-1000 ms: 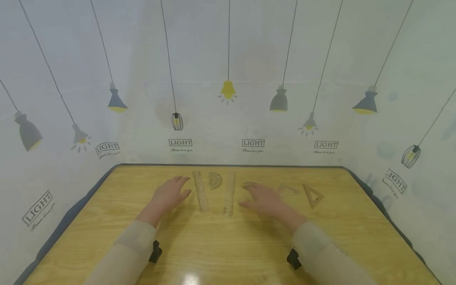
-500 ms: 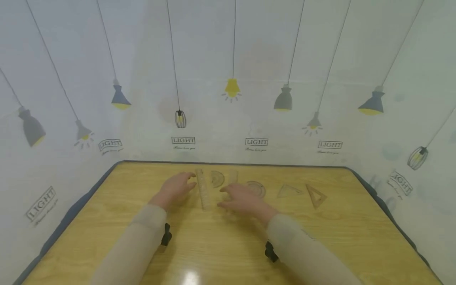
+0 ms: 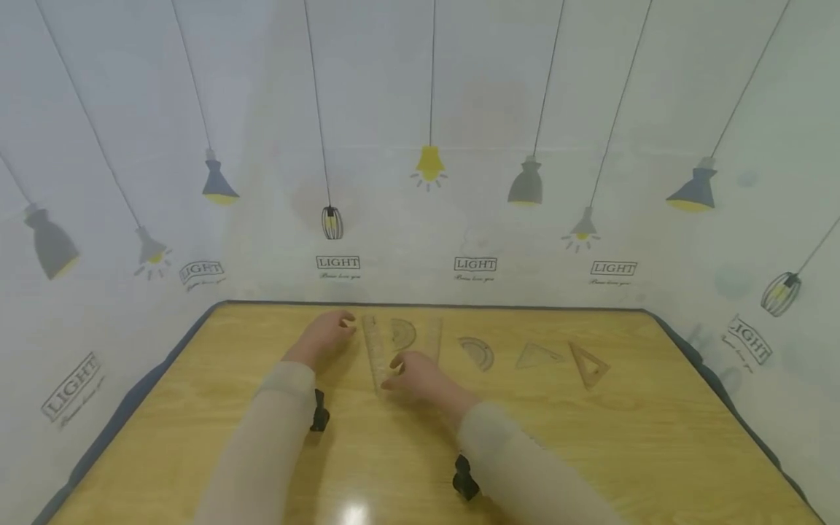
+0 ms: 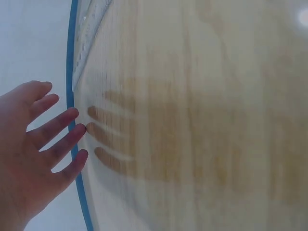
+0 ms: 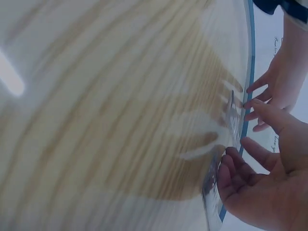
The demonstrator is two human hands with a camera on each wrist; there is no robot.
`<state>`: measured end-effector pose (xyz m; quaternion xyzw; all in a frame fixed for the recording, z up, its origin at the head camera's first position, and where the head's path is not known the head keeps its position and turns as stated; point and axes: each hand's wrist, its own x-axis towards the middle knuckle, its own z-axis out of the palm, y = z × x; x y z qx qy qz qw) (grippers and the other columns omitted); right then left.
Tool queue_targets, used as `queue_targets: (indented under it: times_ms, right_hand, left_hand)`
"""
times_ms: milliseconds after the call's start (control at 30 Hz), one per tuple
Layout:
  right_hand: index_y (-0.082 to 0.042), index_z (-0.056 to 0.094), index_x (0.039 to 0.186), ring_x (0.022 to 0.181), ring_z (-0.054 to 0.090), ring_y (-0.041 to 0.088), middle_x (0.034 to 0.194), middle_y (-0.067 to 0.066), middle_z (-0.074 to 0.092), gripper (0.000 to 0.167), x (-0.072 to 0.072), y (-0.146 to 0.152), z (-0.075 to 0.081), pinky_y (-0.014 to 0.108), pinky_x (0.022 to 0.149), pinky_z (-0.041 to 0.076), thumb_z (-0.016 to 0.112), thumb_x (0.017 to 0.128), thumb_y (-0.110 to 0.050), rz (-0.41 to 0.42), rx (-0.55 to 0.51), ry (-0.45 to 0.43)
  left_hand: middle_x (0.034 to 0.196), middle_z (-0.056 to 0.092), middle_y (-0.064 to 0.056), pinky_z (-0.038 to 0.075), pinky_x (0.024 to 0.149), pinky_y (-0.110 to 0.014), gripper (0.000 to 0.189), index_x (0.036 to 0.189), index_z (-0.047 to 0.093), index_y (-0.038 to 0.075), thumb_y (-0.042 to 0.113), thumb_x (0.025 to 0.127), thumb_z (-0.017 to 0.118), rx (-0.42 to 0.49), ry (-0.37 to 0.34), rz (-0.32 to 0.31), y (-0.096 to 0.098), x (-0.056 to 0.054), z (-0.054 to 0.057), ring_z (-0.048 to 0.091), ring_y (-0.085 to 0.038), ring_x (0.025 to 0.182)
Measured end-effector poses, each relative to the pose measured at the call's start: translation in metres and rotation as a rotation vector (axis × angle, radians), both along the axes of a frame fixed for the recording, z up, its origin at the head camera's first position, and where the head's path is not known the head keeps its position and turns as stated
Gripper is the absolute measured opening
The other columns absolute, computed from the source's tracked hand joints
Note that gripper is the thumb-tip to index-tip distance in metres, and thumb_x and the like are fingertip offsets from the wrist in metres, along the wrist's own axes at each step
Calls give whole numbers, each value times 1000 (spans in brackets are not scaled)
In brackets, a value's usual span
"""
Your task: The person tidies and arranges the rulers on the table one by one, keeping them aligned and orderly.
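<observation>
My left hand (image 3: 326, 335) hovers beside the upper end of a clear ruler (image 3: 372, 346), its fingers relaxed and holding nothing. In the left wrist view the fingers are spread, with a clear ruler edge (image 4: 91, 38) above them. My right hand (image 3: 420, 375) is over the table near that ruler's lower end, fingers loosely bent, thumb apart. It partly covers a second clear ruler (image 3: 435, 335). Between the rulers lies a clear protractor (image 3: 403, 334). In the right wrist view a clear strip (image 5: 211, 185) lies by the fingers; whether they touch it I cannot tell.
To the right lie a second protractor (image 3: 479, 353), a clear set square (image 3: 539, 355) and a brownish set square (image 3: 589, 364). The wooden table (image 3: 367, 467) has a dark edge and meets white walls (image 3: 380, 87) printed with hanging lamps. Small black devices are on both wrists.
My right hand has moved left from near the second protractor, past the right ruler, towards the left ruler's lower end. My left hand has shifted slightly forward. The tools lie as before.
</observation>
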<state>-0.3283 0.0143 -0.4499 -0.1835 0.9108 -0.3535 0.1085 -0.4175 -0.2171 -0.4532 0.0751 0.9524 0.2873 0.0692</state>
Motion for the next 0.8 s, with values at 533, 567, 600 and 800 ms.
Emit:
queue_targets:
  times_ms: [533,567,600,800]
  right_hand:
    - [-8,65,109,102,59,31,105,6,66,59,-6,-21,-21,48,96,42,86,66,-40,-118,217,6]
    - [-7,65,109,102,58,32,105,7,66,58,-4,-21,-18,49,97,41,86,67,-40,-122,213,-2]
    - [-7,66,110,103,58,32,106,7,66,57,-3,-21,-16,49,98,41,86,67,-40,-127,217,-9]
    - [-8,66,112,106,58,32,109,7,66,58,-5,-21,-9,48,99,40,86,69,-40,-136,237,-10]
  left_hand:
    - [139,47,-27,28,109,-58,42,134,55,1,18,98,43,-144,35,33,22,-14,-4,37,-44,132]
    - [136,48,-27,30,107,-58,41,133,56,1,17,98,42,-166,40,25,24,-15,-2,39,-44,129]
    - [134,49,-28,32,105,-58,40,132,56,2,17,99,41,-185,46,16,25,-15,0,41,-44,127]
    - [138,45,-28,29,108,-58,40,134,55,3,21,102,39,-136,11,8,28,-22,5,38,-45,130]
